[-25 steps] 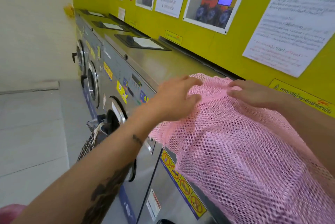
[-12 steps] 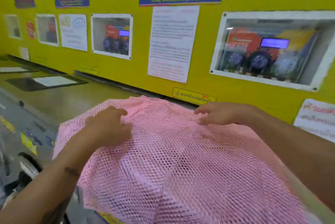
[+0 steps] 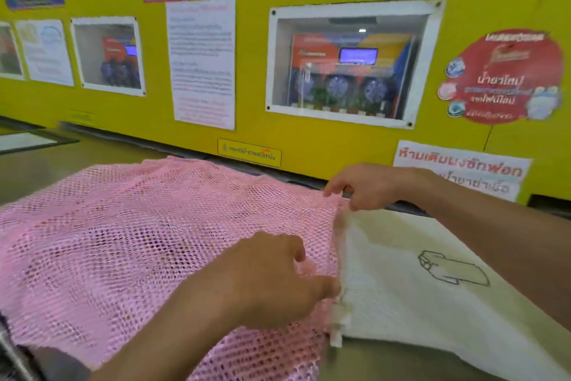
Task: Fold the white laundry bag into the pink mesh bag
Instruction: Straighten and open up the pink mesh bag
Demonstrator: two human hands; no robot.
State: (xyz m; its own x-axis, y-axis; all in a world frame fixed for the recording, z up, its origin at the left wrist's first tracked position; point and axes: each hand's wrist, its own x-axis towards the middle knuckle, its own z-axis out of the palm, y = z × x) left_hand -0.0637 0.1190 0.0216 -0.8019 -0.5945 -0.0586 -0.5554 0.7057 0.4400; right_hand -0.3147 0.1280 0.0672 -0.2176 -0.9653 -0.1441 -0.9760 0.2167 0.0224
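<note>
The pink mesh bag lies spread flat on top of the washing machines, filling the left and middle. To its right lies the white laundry bag, flat, with a black outline drawing on it. Their edges meet in a seam running from far to near. My left hand rests on the pink mesh at the near part of that seam, fingers curled and thumb touching the white bag's edge. My right hand pinches the far corner where the two bags meet.
The steel machine top runs left and behind the bags. A yellow wall with posters, notices and a dispenser window stands right behind. The front edge drops off at the bottom left.
The view has swung right, bringing the white laundry bag into sight. Both hands have moved right across the pink mesh to the seam, and the right hand now pinches the far corner.
</note>
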